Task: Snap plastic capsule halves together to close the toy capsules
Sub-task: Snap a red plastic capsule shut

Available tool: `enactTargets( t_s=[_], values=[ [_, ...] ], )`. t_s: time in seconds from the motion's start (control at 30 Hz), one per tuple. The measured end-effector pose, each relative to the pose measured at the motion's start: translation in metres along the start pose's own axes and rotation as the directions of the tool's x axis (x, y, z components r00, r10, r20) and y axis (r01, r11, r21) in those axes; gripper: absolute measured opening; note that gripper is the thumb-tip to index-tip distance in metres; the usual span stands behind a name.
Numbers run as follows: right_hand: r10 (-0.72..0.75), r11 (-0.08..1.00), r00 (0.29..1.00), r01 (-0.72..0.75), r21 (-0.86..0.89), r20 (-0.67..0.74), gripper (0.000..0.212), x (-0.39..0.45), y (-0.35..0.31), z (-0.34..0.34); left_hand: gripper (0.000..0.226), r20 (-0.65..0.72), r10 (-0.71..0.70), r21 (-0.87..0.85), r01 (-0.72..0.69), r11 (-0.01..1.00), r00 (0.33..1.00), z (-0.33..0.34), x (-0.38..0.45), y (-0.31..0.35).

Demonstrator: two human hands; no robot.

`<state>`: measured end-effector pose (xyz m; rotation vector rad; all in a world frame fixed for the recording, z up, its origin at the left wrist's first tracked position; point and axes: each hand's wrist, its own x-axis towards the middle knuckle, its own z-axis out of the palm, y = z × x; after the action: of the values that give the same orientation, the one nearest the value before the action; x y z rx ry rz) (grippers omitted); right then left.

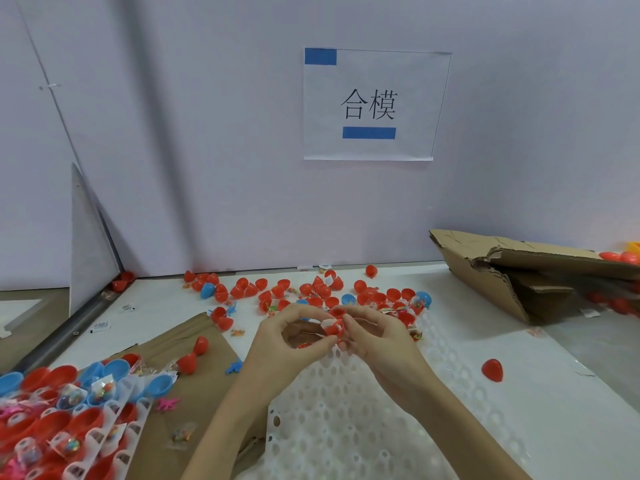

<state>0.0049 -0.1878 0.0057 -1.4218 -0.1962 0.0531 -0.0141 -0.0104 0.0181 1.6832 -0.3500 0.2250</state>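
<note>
Both hands meet above the white perforated tray (346, 420) in the middle of the table. My left hand (287, 337) and my right hand (374, 337) pinch a red capsule (335, 326) between their fingertips, with a bit of clear wrapper sticking out of it. Whether its halves are fully joined is hidden by my fingers. Beyond the hands lies a scatter of red and blue capsule halves (311, 291) and small packed toys. A single closed red capsule (492, 370) rests to the right.
At the lower left a pile of large red and blue halves with bagged toys (69, 403) lies on brown cardboard (204, 344). A torn cardboard box (519, 268) stands at the right rear. A paper sign (372, 105) hangs on the wall.
</note>
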Motion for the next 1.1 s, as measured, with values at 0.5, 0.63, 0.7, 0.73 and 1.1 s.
enactTargets(
  t_s=[0.5, 0.63, 0.7, 0.73, 1.1],
  values=[
    [-0.098, 0.995, 0.992, 0.095, -0.038, -0.076, 0.021, 0.000, -0.003, -0.004, 0.017, -0.013, -0.171, -0.205, 0.165, 0.965, 0.985, 0.006, -0.001, -0.001],
    [-0.155, 0.987, 0.987, 0.152, -0.059, -0.034, 0.025, -0.002, -0.007, -0.004, 0.019, -0.049, -0.165, -0.205, 0.151, 0.967, 0.985, 0.008, -0.001, -0.005],
    [-0.180, 0.983, 0.984, 0.179, -0.028, -0.010, 0.025, -0.003, -0.010, -0.004, 0.019, -0.078, -0.147, -0.200, 0.129, 0.971, 0.986, 0.009, -0.001, -0.005],
    [-0.186, 0.982, 0.983, 0.186, -0.016, -0.002, 0.024, -0.003, -0.011, -0.004, 0.020, -0.087, -0.134, -0.192, 0.115, 0.975, 0.987, 0.009, -0.001, -0.006],
    [-0.257, 0.957, 0.966, 0.258, -0.134, 0.031, 0.023, -0.009, -0.009, 0.000, 0.014, -0.147, -0.039, -0.034, 0.034, 0.999, 0.988, 0.014, -0.001, -0.005]
  ],
)
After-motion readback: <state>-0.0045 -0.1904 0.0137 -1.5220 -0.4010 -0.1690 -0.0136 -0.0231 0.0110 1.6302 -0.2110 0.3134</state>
